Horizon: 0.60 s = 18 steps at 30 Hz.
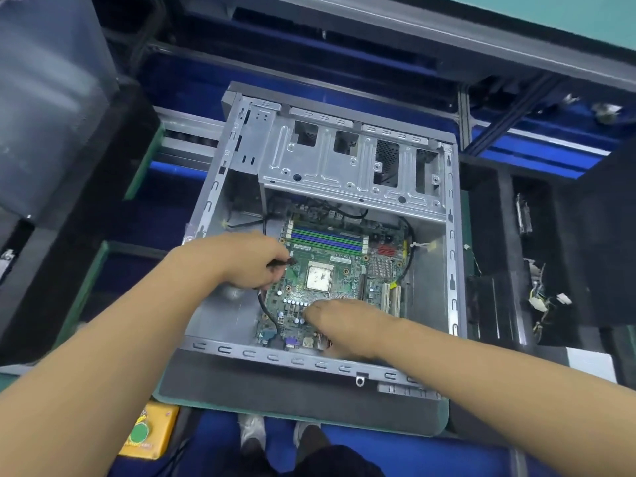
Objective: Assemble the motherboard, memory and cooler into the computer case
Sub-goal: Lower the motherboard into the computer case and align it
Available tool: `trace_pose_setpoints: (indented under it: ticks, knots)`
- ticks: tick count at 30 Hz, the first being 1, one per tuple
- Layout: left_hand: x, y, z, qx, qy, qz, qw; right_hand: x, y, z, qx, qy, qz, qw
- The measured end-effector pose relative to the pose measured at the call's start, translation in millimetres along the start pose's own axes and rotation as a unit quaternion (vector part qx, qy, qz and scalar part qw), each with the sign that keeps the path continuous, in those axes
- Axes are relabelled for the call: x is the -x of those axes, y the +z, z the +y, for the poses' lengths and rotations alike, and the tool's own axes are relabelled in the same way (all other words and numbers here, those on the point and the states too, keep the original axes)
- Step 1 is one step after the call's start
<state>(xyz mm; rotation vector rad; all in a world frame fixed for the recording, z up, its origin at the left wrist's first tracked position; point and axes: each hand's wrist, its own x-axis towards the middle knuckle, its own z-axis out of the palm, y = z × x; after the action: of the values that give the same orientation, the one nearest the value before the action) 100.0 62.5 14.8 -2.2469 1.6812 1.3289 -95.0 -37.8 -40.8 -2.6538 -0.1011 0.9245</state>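
The motherboard lies in the case beneath both hands. The left hand pinches a black cable (over its left edge); the right hand rests on it, grip unclear.

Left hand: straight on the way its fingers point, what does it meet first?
Probably the CPU on the board: the left hand pinches a cable plug aimed right at it. Height above the board is unclear, so it might pass over.
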Motion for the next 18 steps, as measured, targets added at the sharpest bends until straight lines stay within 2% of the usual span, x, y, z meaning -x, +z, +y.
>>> trace_pose_setpoints:
  ticks: [8,18]
  knots:
    - [-10.9,0.8,-5.5,0.005,-0.005,-0.023,1.0,11.5,-9.5,8.3,-0.063,0.009,-0.071,0.995]
    - [-19.2,6.7,-8.2,-0.007,-0.005,-0.049,0.999,15.9,-8.7,14.3,-0.173,0.092,-0.099,0.976]
